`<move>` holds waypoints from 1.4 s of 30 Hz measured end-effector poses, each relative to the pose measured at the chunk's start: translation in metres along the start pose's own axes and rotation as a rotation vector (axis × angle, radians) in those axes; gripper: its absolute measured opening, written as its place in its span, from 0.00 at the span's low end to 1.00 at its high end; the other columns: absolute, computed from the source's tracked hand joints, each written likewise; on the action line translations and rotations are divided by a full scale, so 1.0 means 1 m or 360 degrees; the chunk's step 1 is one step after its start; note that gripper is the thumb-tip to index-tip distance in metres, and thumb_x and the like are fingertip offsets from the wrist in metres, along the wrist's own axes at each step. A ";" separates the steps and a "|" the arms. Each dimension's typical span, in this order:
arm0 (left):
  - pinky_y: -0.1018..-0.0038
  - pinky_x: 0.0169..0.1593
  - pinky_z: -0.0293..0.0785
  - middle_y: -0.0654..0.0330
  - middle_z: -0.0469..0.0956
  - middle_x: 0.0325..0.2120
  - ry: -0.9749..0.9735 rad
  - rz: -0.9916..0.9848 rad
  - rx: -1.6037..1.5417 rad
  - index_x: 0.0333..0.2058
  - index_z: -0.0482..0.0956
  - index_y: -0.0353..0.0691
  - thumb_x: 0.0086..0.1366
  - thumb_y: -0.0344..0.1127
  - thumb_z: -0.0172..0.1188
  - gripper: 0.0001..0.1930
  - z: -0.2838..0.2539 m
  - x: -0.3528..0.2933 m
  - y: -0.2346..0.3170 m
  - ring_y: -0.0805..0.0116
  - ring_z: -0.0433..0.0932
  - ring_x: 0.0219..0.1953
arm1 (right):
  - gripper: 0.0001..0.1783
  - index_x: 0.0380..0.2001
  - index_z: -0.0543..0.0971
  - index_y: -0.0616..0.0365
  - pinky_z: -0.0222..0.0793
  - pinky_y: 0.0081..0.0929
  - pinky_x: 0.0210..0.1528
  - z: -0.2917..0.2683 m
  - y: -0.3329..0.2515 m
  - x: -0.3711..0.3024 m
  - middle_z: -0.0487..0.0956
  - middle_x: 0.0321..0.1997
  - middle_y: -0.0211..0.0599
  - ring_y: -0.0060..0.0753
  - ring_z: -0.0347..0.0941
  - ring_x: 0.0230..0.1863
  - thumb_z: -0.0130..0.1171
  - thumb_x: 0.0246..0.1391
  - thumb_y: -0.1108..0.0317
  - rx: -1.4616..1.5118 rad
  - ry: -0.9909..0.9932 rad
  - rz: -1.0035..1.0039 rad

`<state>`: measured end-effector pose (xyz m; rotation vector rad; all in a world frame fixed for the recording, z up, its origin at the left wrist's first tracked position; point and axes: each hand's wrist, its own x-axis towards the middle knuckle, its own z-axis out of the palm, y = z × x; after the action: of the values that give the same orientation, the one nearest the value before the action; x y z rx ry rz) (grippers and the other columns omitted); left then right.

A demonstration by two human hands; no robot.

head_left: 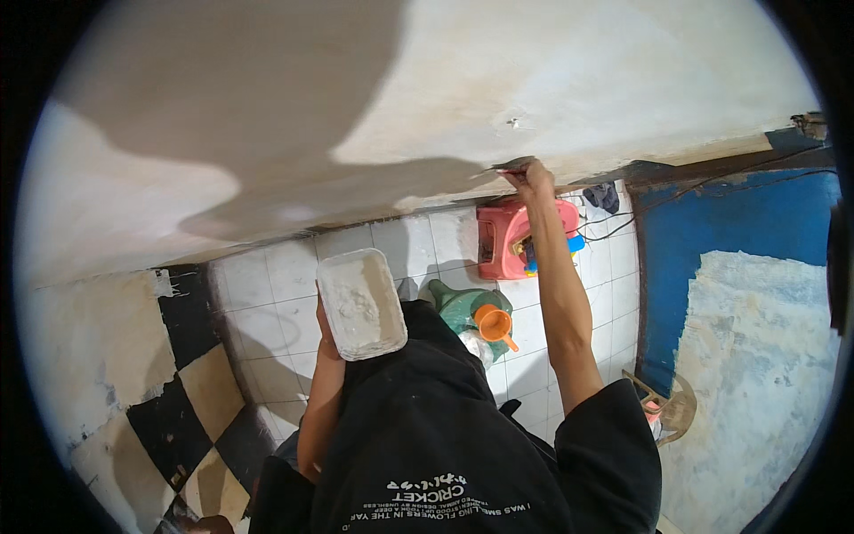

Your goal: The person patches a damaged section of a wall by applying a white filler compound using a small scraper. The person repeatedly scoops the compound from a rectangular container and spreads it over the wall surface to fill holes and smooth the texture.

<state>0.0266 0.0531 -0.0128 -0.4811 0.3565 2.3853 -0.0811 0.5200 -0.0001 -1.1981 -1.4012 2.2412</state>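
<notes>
My left hand grips a white rectangular tub from its left side, most of the fingers out of sight beneath it. Inside the tub lies a thick whitish paste, smeared up the walls. My right arm stretches forward, and my right hand is closed around a putty knife, whose thin blade is at the pale wall. Most of the knife's handle is covered by my fingers. A small white spot or fixture shows on the wall just above the blade.
Below my right arm a pink plastic stool stands on white floor tiles, with blue and yellow items on it. Nearer are a green bag and an orange dipper. Dark cables run along the blue wall at right.
</notes>
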 end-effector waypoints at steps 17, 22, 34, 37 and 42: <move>0.54 0.56 0.71 0.51 0.69 0.57 0.0011 -0.0010 -0.0003 0.63 0.60 0.41 0.67 0.63 0.42 0.36 0.000 0.000 -0.005 0.52 0.73 0.55 | 0.09 0.31 0.74 0.72 0.79 0.45 0.42 0.030 0.054 -0.012 0.77 0.33 0.54 0.51 0.77 0.34 0.43 0.55 0.78 0.0333 0.0149 0.0121; 0.54 0.56 0.72 0.51 0.69 0.57 0.0055 0.0024 -0.0017 0.63 0.60 0.41 0.67 0.63 0.42 0.36 -0.010 -0.011 -0.007 0.52 0.73 0.54 | 0.08 0.33 0.74 0.70 0.79 0.39 0.39 0.030 -0.009 -0.089 0.77 0.33 0.46 0.42 0.77 0.32 0.46 0.56 0.77 0.0388 -0.0101 -0.0034; 0.55 0.56 0.72 0.52 0.70 0.57 0.0009 -0.0070 0.0000 0.62 0.61 0.41 0.67 0.63 0.42 0.36 0.005 0.005 -0.011 0.53 0.73 0.54 | 0.11 0.34 0.74 0.74 0.79 0.45 0.44 -0.006 0.049 0.000 0.78 0.36 0.53 0.48 0.77 0.37 0.43 0.58 0.76 0.0077 0.0083 0.0212; 0.55 0.56 0.72 0.52 0.70 0.56 0.0024 -0.0050 0.0014 0.62 0.61 0.41 0.67 0.63 0.42 0.36 0.002 0.002 -0.007 0.53 0.73 0.54 | 0.11 0.34 0.74 0.73 0.79 0.43 0.42 0.023 0.044 0.017 0.78 0.36 0.53 0.47 0.77 0.37 0.43 0.58 0.76 0.0242 0.0027 0.0157; 0.56 0.56 0.72 0.52 0.70 0.56 0.0062 -0.0032 0.0004 0.62 0.61 0.41 0.67 0.63 0.42 0.35 -0.004 -0.006 -0.005 0.53 0.73 0.54 | 0.09 0.33 0.75 0.69 0.78 0.40 0.37 0.048 -0.027 -0.096 0.78 0.33 0.48 0.40 0.77 0.35 0.45 0.56 0.76 0.0194 -0.0144 -0.0057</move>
<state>0.0353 0.0525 -0.0144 -0.5280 0.3707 2.3584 -0.0616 0.4478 0.0815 -1.0369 -1.2851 2.3453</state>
